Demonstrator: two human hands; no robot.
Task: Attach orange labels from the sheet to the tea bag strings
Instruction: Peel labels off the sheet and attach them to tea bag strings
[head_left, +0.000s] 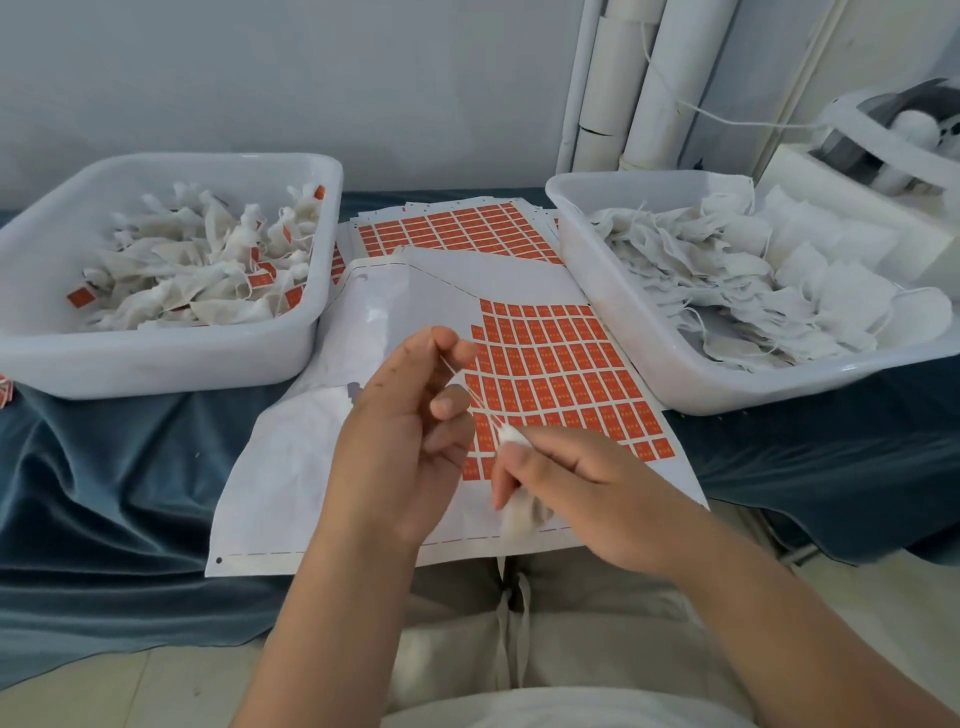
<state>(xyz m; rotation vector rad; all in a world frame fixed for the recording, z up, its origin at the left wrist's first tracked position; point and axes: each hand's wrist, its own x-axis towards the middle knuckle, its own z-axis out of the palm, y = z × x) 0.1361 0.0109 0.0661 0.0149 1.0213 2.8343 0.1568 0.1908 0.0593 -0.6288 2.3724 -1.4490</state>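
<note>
Pinching string (460, 376) taut between thumb and forefinger of left hand (405, 441); gripping tea bag (519, 512) in curled fingers of right hand (587, 483), over label sheet (291, 467).

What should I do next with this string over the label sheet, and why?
Probably lower the left hand so the string meets an orange label at the edge of the remaining block. The string is taut between that hand and the tea bag in the right hand, with no label on it yet.

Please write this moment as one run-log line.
left hand: pinches string | right hand: holds tea bag | label sheet: partly used
</note>
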